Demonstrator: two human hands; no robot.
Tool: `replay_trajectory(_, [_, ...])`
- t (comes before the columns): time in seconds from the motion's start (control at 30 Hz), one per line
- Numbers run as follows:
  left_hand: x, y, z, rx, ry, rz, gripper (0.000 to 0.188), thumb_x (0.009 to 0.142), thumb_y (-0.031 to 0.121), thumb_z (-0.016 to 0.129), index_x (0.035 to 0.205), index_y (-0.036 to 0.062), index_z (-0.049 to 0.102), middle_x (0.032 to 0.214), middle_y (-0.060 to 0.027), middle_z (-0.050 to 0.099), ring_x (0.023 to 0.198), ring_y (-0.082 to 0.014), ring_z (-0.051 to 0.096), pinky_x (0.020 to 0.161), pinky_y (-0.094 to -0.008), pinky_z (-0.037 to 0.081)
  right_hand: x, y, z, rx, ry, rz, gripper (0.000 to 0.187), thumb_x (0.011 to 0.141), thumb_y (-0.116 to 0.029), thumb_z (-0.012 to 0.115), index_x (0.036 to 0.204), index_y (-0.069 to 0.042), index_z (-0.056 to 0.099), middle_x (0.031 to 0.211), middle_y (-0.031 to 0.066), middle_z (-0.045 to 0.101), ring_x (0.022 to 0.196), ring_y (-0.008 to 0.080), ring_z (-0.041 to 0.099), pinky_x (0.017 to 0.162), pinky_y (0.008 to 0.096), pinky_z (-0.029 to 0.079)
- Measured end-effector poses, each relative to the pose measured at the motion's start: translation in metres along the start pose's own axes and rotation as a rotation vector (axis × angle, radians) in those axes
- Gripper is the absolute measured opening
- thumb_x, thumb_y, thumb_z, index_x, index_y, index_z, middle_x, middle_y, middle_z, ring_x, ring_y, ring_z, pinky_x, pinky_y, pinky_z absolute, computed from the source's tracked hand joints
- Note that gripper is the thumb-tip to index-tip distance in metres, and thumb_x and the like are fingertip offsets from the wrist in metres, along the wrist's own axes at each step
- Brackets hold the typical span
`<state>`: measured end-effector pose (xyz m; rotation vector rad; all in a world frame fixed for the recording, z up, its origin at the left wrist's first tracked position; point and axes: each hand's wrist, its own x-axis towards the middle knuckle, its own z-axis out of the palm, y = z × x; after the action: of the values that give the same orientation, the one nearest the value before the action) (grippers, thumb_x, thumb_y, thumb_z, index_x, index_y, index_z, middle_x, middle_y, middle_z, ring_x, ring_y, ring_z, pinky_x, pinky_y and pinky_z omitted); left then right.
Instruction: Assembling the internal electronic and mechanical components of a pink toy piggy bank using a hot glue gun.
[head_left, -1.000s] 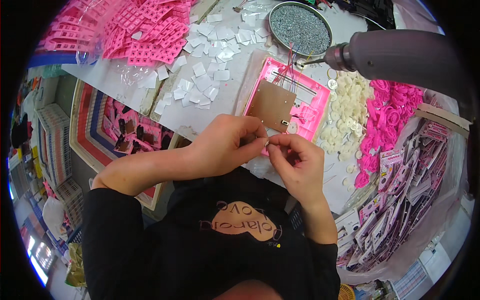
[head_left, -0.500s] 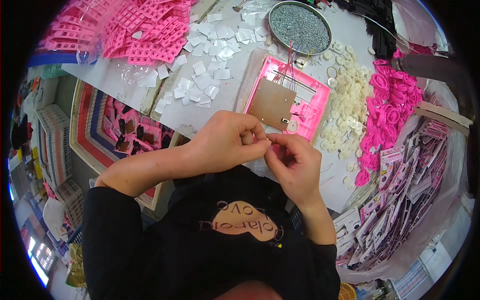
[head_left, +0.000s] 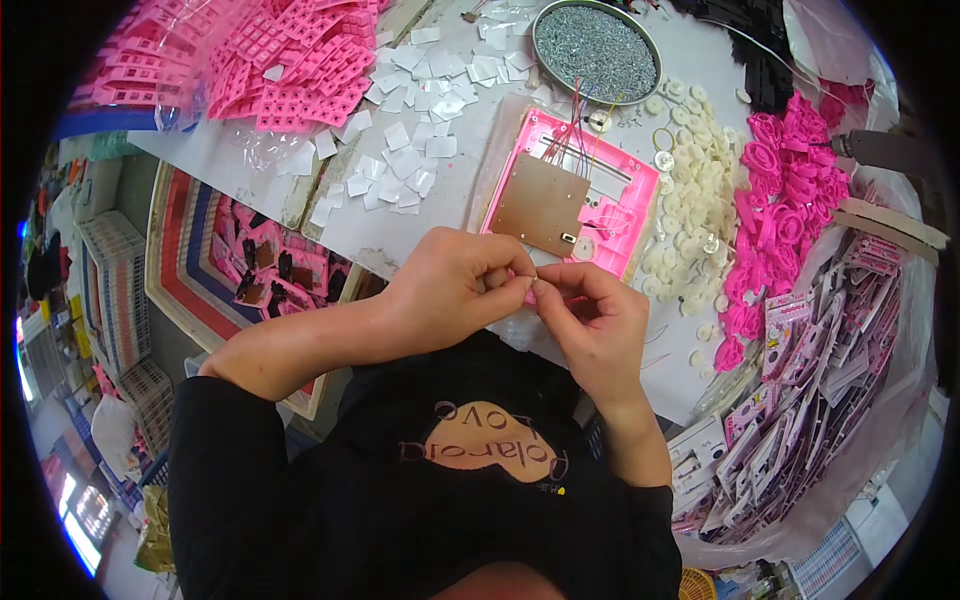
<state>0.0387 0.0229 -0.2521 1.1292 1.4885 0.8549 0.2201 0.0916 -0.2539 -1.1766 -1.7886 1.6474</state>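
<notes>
My left hand [head_left: 458, 285] and my right hand [head_left: 597, 322] meet fingertip to fingertip over the near edge of the table. Both are closed in a pinch. Whatever lies between the fingertips is too small and too covered to name. Just beyond them rests an open pink plastic housing [head_left: 640, 190], tilted on the table. A brown circuit board [head_left: 541, 203] sits in it, with thin red and dark wires [head_left: 572, 140] rising from its far side. Part of the housing's near edge is hidden behind my hands.
A round tray of small screws [head_left: 597, 50] stands beyond the housing. White discs [head_left: 690, 215] and pink plastic rings [head_left: 785, 215] are heaped to the right, beside a bag of printed cards [head_left: 800, 400]. White squares [head_left: 405, 160] and pink button parts [head_left: 300, 60] lie left; a crate [head_left: 185, 270] stands below.
My hands stay pinched together, with only slight shifts of the fingers. The whole view has moved a little; nothing on the table has visibly been moved.
</notes>
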Motion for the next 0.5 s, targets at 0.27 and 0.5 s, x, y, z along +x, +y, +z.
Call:
replay_trajectory(0.27, [-0.005, -0.002, 0.002, 0.109, 0.051, 0.089, 0.007, 0.089, 0.006, 0.068, 0.093, 0.0008, 0.069, 0.063, -0.0008, 0.058, 0.057, -0.0024, 0.051, 0.052, -0.0228, 0.041, 0.002, -0.005, 0.002, -0.06, 0.004, 0.0, 0.007, 0.084, -0.002, 0.071, 0.087, 0.003, 0.068, 0.071, 0.0062, 0.069, 0.06, 0.0084, 0.064, 0.056, 0.0231, 0.051])
replay_trajectory(0.5, [0.002, -0.008, -0.012, 0.367, 0.135, 0.194, 0.01, 0.086, 0.006, 0.067, 0.095, -0.0005, 0.067, 0.063, -0.0068, 0.058, 0.055, -0.0091, 0.055, 0.052, -0.0274, 0.044, 0.002, -0.002, 0.007, -0.165, 0.0, -0.045, 0.007, 0.082, -0.003, 0.072, 0.086, 0.001, 0.067, 0.072, 0.0068, 0.066, 0.057, 0.0122, 0.062, 0.053, 0.0264, 0.048])
